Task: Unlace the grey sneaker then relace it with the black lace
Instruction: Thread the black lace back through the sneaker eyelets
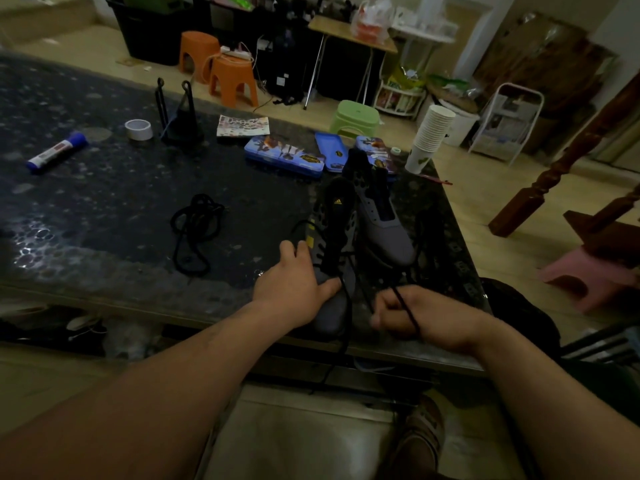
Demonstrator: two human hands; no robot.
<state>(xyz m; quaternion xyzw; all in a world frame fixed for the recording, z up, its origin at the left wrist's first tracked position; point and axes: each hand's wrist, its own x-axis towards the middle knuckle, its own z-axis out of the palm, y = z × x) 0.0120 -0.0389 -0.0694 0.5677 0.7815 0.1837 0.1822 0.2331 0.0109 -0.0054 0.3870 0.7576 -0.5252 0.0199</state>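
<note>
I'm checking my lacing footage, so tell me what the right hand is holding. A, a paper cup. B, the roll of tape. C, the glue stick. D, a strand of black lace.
D: the right hand is curled round a strand of black lace beside the grey sneaker, which the left hand holds.

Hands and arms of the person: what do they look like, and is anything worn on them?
The left hand and right hand are bare: no glove, ring, watch or bracelet shows. The left arm and right arm are uncovered to the frame edge, no sleeve in view.
</note>
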